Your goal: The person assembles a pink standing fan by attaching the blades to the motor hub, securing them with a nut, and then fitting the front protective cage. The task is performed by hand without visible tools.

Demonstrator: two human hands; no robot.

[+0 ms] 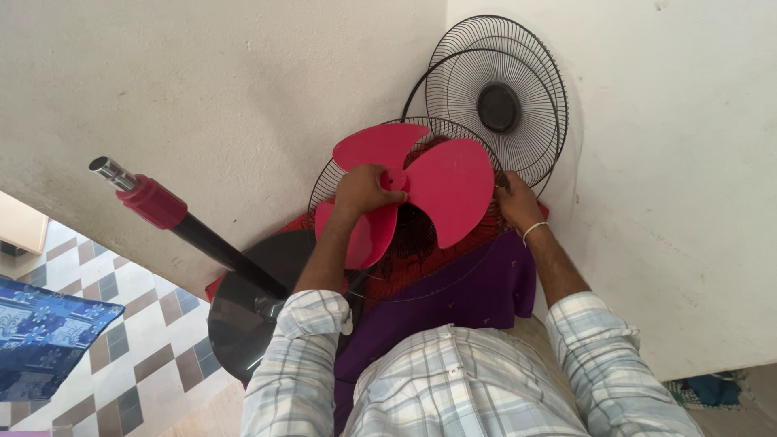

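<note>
I see the left hand (362,191) closed on the red fan blade (421,190) near its hub, blade lying at its 3 o'clock. Right hand (515,202) pinches the rear wire guard (356,162) rim, farther off at the blade's 3 o'clock edge.

2 rough, off-white plastered walls (210,89) meet in a corner, lit evenly by soft daylight with faint shadows on the right wall (688,202). The floor (154,348) at lower left is tiled in a chequered pattern of brown, grey and cream squares. A blue patterned cloth (44,332) juts in from the left edge above those tiles.
</note>
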